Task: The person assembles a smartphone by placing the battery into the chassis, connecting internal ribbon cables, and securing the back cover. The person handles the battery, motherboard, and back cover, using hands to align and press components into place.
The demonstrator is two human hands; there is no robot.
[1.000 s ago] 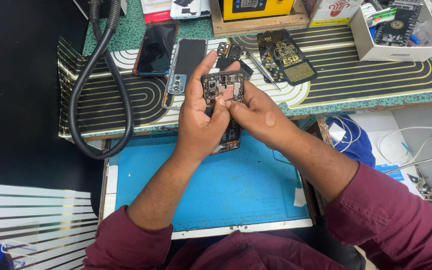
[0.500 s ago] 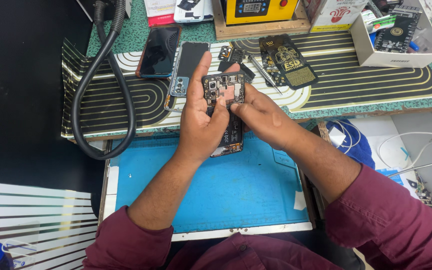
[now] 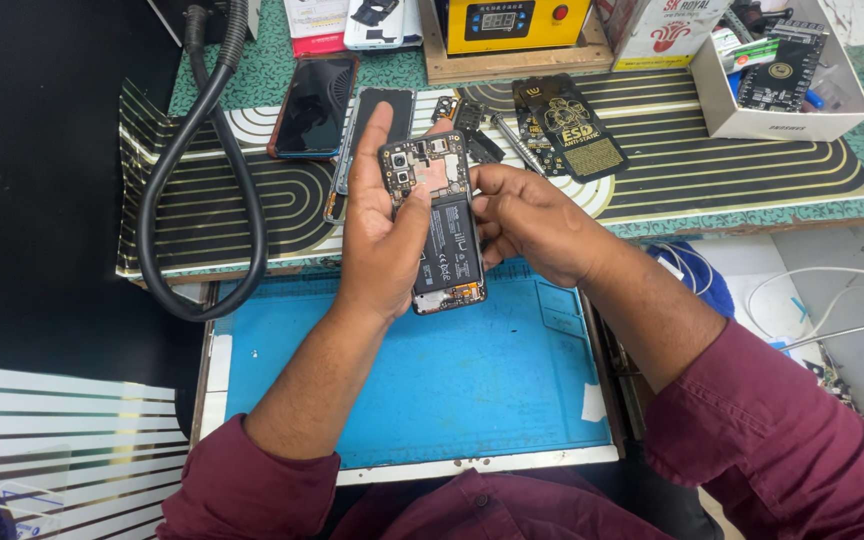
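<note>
The left hand (image 3: 384, 245) is gripping the opened phone (image 3: 439, 225) from its left edge, long axis pointing away from the wrist, above the blue mat (image 3: 432, 385), while the right hand (image 3: 537, 222) is pinching its right edge, equally near.

The head camera looks steeply down, close over the blue mat (image 3: 452, 390).

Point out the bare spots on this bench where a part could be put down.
The blue mat is mostly bare, from below the opened phone held by the left hand and right hand to its near edge. The striped mat has room inside the hose loop. Crowded: the strip behind the hands, with phones, tools and box.
</note>
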